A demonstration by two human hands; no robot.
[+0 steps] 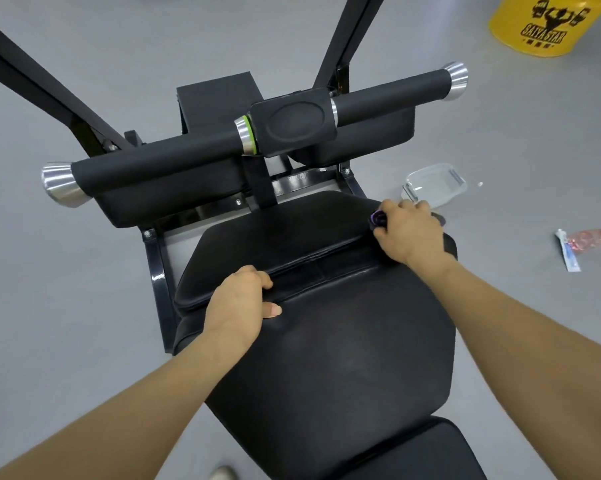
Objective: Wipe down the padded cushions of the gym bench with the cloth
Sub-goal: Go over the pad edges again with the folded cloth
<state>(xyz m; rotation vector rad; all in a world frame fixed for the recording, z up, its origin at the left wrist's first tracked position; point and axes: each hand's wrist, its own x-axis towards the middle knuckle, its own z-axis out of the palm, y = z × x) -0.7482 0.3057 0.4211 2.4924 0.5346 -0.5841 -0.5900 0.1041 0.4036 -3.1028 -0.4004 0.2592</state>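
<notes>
Gym bench seen from above, wiping in progress. The right hand (410, 230) is closed around a bunched dark cloth (378, 219), purple at its visible edge, pressed on the far right corner of the small front cushion (275, 233). The left hand (240, 299) steadies the bench, fingers curled over that cushion's near edge, thumb on the large seat cushion (344, 358); it holds nothing else. Judged step: wiping the front cushion; the next move probably calls for a sweep leftward across it. Cushions are smooth, faintly glossy black vinyl with rounded corners; the roller pad (160, 171) is matte, capped in polished metal.
</notes>
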